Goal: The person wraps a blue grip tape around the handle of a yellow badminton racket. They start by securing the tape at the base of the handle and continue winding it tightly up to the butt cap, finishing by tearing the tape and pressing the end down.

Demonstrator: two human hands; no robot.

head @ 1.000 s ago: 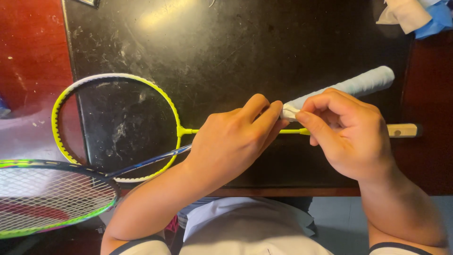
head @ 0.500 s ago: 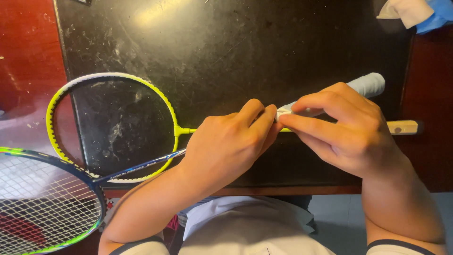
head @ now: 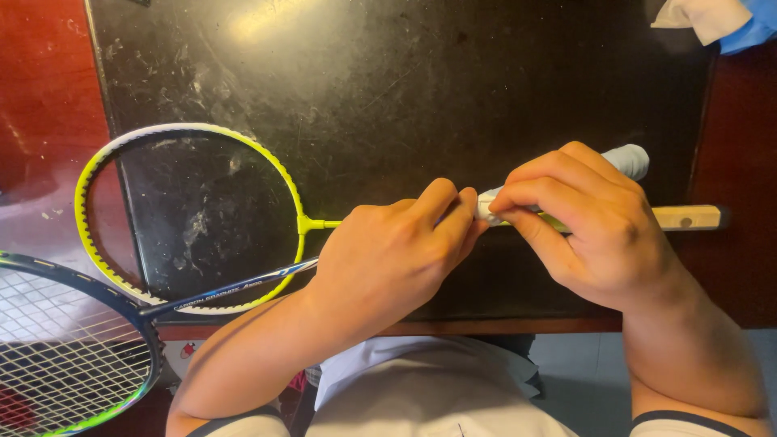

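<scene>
Both hands curled over yellow racket shaft, fingers pinching white grip tape.

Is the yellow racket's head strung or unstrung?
Unstrung. Through the yellow racket's hoop the scratched black table shows with no string grid, unlike the blue racket, whose white strings are plainly visible.

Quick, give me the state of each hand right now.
Left hand: closed, pinching the yellow racket's shaft where it meets the handle.
Right hand: closed around the white grip roll and the racket's handle.
</scene>
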